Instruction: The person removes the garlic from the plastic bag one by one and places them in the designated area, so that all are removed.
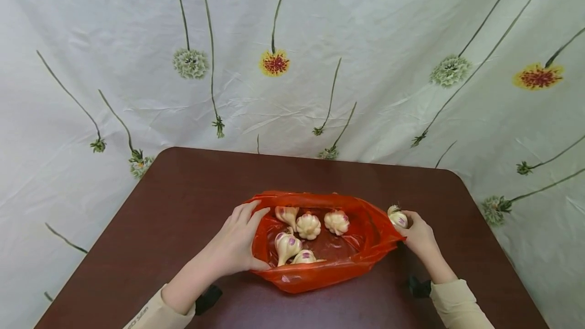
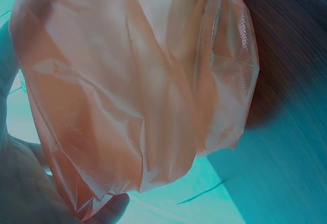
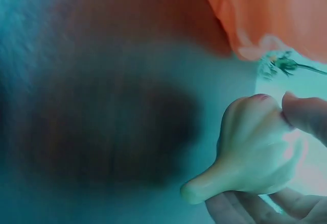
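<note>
One dk. brn. table (image 1: 196,182) under red bag (image 1: 315,277), floral cloth (image 1: 375,29) behind.

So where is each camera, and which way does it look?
Head: on the head, looking forward and down at the red bag of garlic; left hand, right hand and sleeves show.
Left wrist: on that wrist, facing the bag's outside; part of the left hand shows.
Right wrist: on that wrist, facing the held bulb; part of the right hand shows.
Shared: head and right wrist see that bulb.
</note>
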Action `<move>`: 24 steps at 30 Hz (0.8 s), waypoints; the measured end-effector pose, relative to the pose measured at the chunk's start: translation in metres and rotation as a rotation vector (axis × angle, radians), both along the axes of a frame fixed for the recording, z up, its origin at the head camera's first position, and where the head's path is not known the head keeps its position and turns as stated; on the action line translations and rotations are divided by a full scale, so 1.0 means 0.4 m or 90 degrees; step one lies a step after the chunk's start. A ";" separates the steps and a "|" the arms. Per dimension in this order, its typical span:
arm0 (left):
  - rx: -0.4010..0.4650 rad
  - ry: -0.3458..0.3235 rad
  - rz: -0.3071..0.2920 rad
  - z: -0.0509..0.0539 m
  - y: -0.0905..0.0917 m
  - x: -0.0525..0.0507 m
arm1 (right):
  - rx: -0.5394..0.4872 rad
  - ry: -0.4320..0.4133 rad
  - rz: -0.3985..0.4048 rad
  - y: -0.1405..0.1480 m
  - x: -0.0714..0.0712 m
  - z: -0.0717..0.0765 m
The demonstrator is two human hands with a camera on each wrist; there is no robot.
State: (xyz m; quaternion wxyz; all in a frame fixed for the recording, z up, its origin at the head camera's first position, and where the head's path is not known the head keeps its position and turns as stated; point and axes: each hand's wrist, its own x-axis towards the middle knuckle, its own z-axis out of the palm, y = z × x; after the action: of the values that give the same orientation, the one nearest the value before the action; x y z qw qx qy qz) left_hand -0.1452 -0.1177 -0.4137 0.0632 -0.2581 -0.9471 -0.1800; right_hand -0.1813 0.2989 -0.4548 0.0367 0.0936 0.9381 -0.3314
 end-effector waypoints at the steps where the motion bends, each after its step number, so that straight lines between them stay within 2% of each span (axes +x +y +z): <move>1: 0.002 -0.001 -0.001 0.000 0.000 0.000 | -0.001 -0.006 -0.001 -0.001 0.002 -0.006; 6: 0.004 -0.003 -0.002 0.000 0.001 0.003 | -0.020 -0.030 -0.012 -0.003 0.006 -0.016; 12: 0.002 -0.014 -0.001 0.001 0.000 0.005 | -0.021 -0.038 0.013 0.002 0.007 0.022; 15: 0.001 -0.020 -0.003 0.001 0.000 0.005 | -0.019 -0.023 0.014 0.003 0.014 0.066; 18: -0.001 -0.023 -0.003 0.001 -0.001 0.005 | -0.038 -0.001 0.014 -0.005 0.024 0.128; 24: -0.002 -0.019 -0.001 -0.001 -0.003 0.004 | -0.087 0.080 0.052 -0.055 0.042 0.251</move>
State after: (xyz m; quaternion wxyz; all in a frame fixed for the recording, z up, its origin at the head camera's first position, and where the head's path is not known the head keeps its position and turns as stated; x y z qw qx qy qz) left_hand -0.1437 -0.1189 -0.4141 0.0483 -0.2564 -0.9479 -0.1826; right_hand -0.1645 0.2767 -0.3544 -0.0020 0.0314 0.9169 -0.3978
